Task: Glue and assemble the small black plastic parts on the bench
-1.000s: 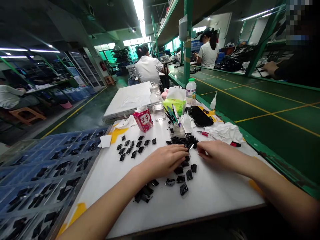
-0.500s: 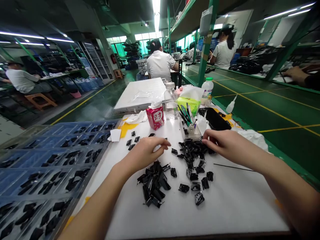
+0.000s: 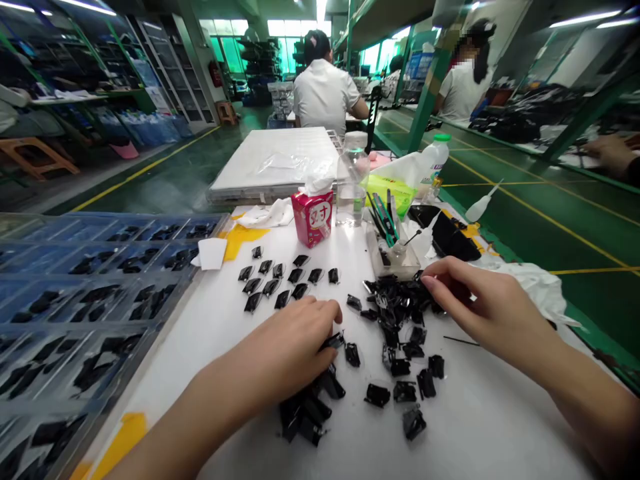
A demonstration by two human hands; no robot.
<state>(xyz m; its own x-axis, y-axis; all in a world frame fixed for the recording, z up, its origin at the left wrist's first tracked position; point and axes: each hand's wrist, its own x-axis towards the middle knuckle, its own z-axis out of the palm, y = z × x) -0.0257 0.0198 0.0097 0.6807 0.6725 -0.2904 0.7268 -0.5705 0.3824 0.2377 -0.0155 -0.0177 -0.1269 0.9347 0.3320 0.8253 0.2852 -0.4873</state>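
My left hand [image 3: 287, 343] is over the nearer pile of small black plastic parts [image 3: 306, 410]. Its thumb and fingers close around one black plastic part [image 3: 333, 341] at the pile's top edge. At the far pile of black parts [image 3: 395, 303], my right hand [image 3: 487, 303] has its thumb and forefinger pinched together; what they hold, if anything, is too small to make out. Several loose black parts [image 3: 376, 395] lie between and in front of the piles. Beyond my left hand, more black parts [image 3: 271, 287] are spread in rough rows on the white tabletop [image 3: 380, 447].
Blue compartment trays [image 3: 100, 325] of black parts stand at left. Behind the piles are a red tissue box [image 3: 313, 219], a clear bottle [image 3: 350, 200], a small box [image 3: 395, 270] with tweezers [image 3: 384, 220], and a black tray [image 3: 445, 233]. A person [image 3: 327, 93] sits ahead.
My left hand has moved down toward me onto the nearer pile and closed on a part. My right hand stays by the far pile. The view has shifted, showing more laid-out parts.
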